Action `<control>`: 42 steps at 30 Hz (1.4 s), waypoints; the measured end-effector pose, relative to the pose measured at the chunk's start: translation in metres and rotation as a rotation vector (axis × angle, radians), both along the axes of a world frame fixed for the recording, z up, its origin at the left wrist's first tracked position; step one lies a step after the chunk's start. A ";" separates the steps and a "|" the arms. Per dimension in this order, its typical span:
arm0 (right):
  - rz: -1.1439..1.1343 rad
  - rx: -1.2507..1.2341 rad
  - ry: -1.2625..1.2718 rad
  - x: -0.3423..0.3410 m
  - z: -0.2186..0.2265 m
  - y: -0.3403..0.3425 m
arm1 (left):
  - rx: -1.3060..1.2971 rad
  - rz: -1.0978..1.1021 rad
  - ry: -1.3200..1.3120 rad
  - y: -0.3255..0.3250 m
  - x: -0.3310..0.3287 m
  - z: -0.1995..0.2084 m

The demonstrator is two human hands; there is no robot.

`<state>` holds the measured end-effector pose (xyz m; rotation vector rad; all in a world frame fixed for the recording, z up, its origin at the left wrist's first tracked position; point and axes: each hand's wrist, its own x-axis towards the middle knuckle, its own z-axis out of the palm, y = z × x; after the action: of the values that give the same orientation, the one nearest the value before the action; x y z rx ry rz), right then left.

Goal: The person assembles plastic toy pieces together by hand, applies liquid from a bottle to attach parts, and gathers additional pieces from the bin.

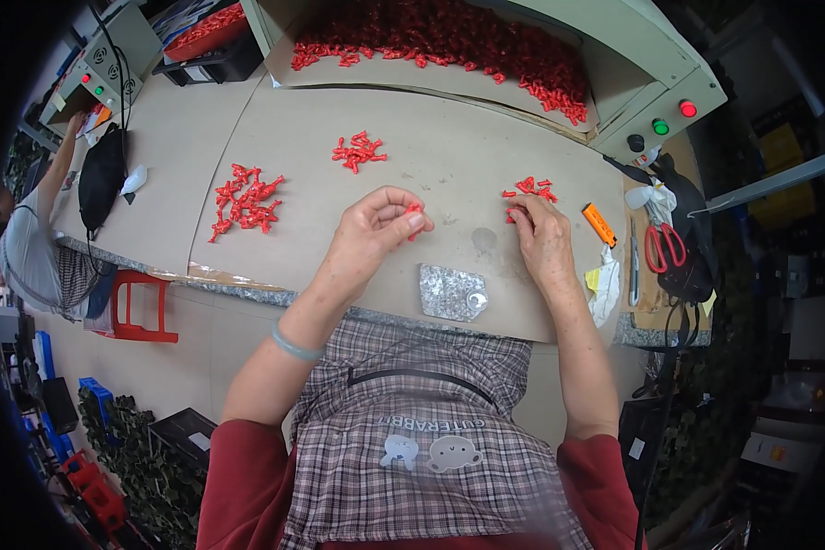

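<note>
My left hand (373, 229) is closed in a pinch on a small red plastic piece (414, 210) over the middle of the table. On the right, my right hand (545, 240) has its fingertips together at another small red piece (511, 216), beside a little pile of red pieces (533, 188). Two more groups of the same pieces lie on the table: a larger pile (247, 202) at the left and a smaller pile (358, 152) beyond my left hand. Between my hands and nearer to me lies a mottled grey metal plate (445, 295).
A pale machine housing (655, 69) with buttons stands at the back, its opening heaped with red pieces (449, 46). An orange tool (599, 224), white tissue (603, 289), a slim knife (633, 270) and red-handled scissors (662, 247) lie right. Another person (41, 234) works far left.
</note>
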<state>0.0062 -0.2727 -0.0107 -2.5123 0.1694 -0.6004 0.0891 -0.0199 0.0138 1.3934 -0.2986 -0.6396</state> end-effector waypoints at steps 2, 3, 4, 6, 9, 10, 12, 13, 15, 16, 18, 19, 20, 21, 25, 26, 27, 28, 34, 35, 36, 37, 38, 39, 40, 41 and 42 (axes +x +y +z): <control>0.004 0.010 0.015 -0.001 0.004 0.001 | -0.060 -0.005 0.019 0.007 -0.006 -0.008; 0.007 0.020 0.027 -0.002 0.006 0.002 | -0.119 -0.011 0.036 0.010 -0.009 -0.011; 0.008 0.020 0.029 -0.003 0.005 0.001 | -0.120 -0.010 0.038 0.012 -0.013 -0.010; -0.016 0.063 0.032 -0.004 0.003 -0.001 | -0.168 0.006 0.112 0.016 -0.019 -0.005; -0.099 0.214 0.028 -0.006 -0.003 -0.004 | -0.211 -0.024 0.162 0.019 -0.028 -0.006; -0.096 0.215 0.032 -0.007 -0.003 -0.004 | -0.211 -0.020 0.165 0.020 -0.032 -0.005; -0.073 0.599 0.101 -0.013 -0.001 -0.002 | -0.286 -0.024 0.256 0.021 -0.039 0.002; -0.074 0.601 0.108 -0.016 0.000 -0.001 | -0.284 -0.022 0.262 0.021 -0.042 0.004; 0.026 0.956 0.113 -0.024 0.005 0.004 | -0.301 -0.016 0.373 0.023 -0.047 0.006; 0.025 0.961 0.122 -0.029 0.010 0.008 | -0.296 -0.011 0.380 0.024 -0.050 0.003; 0.085 1.058 0.153 -0.039 0.020 0.015 | -0.392 -0.053 0.399 0.027 -0.054 -0.006; 0.085 1.064 0.160 -0.044 0.022 0.018 | -0.387 -0.047 0.404 0.027 -0.056 -0.008; 0.083 1.074 0.178 -0.049 0.024 0.020 | -0.386 -0.048 0.396 0.027 -0.059 -0.010; 0.081 1.084 0.195 -0.054 0.025 0.022 | -0.384 -0.050 0.387 0.026 -0.061 -0.011; 0.096 1.073 0.195 -0.071 0.026 0.030 | -0.387 -0.063 0.376 0.025 -0.066 -0.005; 0.103 1.043 0.206 -0.075 0.025 0.032 | -0.360 -0.060 0.362 0.024 -0.068 -0.002; 0.110 1.012 0.217 -0.079 0.025 0.033 | -0.334 -0.058 0.349 0.025 -0.070 -0.001; 0.110 1.013 0.219 -0.082 0.025 0.035 | -0.332 -0.056 0.350 0.025 -0.071 -0.001; 0.091 1.000 0.250 -0.094 0.025 0.041 | -0.279 -0.070 0.266 0.025 -0.076 -0.004; 0.100 0.993 0.263 -0.094 0.023 0.041 | -0.257 -0.053 0.288 0.024 -0.076 0.001; 0.109 0.986 0.279 -0.095 0.023 0.041 | -0.235 -0.034 0.311 0.024 -0.077 0.004; 0.103 0.984 0.282 -0.095 0.023 0.042 | -0.238 -0.036 0.317 0.024 -0.078 0.002; 0.097 0.967 0.282 -0.095 0.023 0.044 | -0.236 -0.039 0.320 0.024 -0.079 -0.001; 0.093 0.951 0.282 -0.095 0.023 0.046 | -0.233 -0.040 0.323 0.025 -0.079 -0.002; 0.090 0.951 0.286 -0.095 0.023 0.047 | -0.233 -0.041 0.328 0.025 -0.080 -0.003; 0.080 0.910 0.280 -0.095 0.024 0.048 | -0.232 -0.057 0.315 0.024 -0.080 -0.004; 0.073 0.869 0.274 -0.095 0.024 0.048 | -0.231 -0.072 0.301 0.024 -0.080 -0.005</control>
<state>-0.0888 -0.2247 0.0135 -1.7250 0.3503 -0.0931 0.0088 0.0042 0.0092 1.0526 -0.1759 -0.8361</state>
